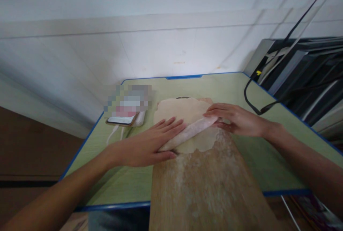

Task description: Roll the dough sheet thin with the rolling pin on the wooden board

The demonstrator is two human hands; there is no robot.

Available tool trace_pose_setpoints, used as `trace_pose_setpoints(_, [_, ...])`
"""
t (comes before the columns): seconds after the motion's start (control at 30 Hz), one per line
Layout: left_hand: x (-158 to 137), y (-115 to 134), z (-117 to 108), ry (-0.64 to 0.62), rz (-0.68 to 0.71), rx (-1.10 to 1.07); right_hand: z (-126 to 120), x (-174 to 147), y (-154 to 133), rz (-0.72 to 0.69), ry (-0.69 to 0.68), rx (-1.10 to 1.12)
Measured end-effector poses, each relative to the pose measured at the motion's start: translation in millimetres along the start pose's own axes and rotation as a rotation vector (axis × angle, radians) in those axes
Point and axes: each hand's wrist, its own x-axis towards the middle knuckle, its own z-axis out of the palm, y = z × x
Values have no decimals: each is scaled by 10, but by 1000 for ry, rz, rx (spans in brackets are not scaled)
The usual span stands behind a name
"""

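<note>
A thin, wide sheet of dough (179,108) with a ragged edge lies on the far end of a wooden board (200,191). Diagonally across it runs a pale, flour-dusted rolling pin (191,131), its right end farther away and higher in view. My left hand (150,145) rests over the pin's left end, fingers stretched out and apart, the thumb on the near side. At the right end, my right hand (230,118) pinches the pin between fingers and thumb. The pin's tips are partly hidden by the hands.
The board lies on a green table with a blue edge (259,163) and sticks out past its front. A phone (122,118) with white cables is at the left. A black cable (248,97) loops over the right side, near dark stacked items (302,70). A white wall stands behind.
</note>
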Motion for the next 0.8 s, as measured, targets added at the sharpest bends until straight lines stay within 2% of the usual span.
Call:
trace_pose_setpoints(0.13, [0, 12, 2, -4, -4, 2, 34, 4, 26, 53, -22, 40])
trace_pose_setpoints(0.4, [-10, 61, 8, 20, 14, -3, 90, 74, -55, 266, -5, 40])
trace_pose_setpoints(0.67, [-49, 296, 98, 42, 103, -51, 38, 56, -61, 250, -99, 33])
trace_pose_setpoints(0.8, [-51, 405, 159, 10, 207, -96, 18, 70, -67, 240, -132, 3])
